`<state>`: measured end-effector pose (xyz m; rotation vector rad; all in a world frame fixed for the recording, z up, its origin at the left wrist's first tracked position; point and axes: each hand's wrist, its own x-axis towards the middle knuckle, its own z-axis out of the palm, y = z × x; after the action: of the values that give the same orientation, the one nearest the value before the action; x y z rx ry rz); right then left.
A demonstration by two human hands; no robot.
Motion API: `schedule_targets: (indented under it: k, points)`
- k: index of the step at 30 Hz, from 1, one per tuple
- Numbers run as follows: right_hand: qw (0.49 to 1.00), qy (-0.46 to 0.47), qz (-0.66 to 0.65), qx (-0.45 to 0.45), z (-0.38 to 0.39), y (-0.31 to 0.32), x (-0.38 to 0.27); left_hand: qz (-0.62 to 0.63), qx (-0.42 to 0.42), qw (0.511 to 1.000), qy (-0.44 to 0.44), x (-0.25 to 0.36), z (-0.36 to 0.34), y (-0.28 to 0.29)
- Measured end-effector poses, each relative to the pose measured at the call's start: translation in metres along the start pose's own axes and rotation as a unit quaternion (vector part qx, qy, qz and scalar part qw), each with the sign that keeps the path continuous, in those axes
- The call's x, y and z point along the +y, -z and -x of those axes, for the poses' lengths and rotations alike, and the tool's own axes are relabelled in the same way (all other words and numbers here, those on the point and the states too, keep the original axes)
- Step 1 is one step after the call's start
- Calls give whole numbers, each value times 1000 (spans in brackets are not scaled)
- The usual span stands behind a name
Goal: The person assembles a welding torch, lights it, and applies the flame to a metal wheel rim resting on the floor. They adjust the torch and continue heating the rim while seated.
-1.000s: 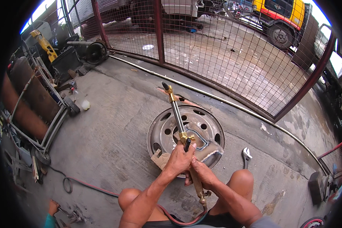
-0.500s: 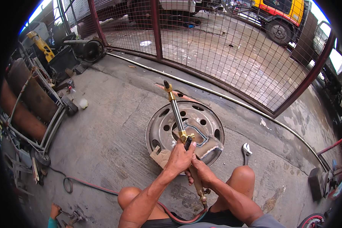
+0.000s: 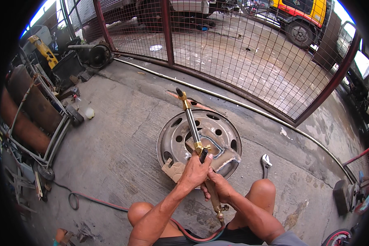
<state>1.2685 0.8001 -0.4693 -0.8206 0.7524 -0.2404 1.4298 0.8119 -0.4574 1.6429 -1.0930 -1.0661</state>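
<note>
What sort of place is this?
Probably a vehicle repair workshop: a cutting torch held over a metal wheel rim on the concrete floor, and a yellow truck beyond the mesh fence.

The grey-brown wheel (image 3: 165,139) has a gold and silver torch (image 3: 192,124) over it. Past the wheel, the dark red fence (image 3: 167,28) has squares. Nearer, the hose (image 3: 185,234) is red and green.

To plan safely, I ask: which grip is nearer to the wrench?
Right: the right grip is left of the wrench, apart; the left grip is farther left.
</note>
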Motion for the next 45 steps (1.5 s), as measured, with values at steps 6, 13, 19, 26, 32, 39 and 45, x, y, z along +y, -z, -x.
schedule_targets:
  k: [6, 13, 19, 26, 32, 39, 45]
  points:
    - [992, -64, -81, -66, 9, -1, -4, 59, -22, 998, 5, 2, 6, -1]
    - [989, 10, -127, -72, 17, 9, -31, 59, -140, 988, -1, 32, 15, 17]
    - [977, 133, -168, 9, 25, 40, -67, -133, -228, 965, -14, 63, 50, 18]
    - [936, 213, -276, 44, 22, 60, -72, -174, -213, 953, -130, 74, 86, -18]
    - [932, 225, -263, 107, 22, 63, -74, -289, -125, 888, -336, 56, 85, -32]
    - [935, 227, -245, 120, 26, 65, -75, -289, -176, 869, -362, 54, 75, -31]
    - [936, 214, -236, 150, 30, 66, -74, -282, -195, 878, -335, 71, 65, -18]
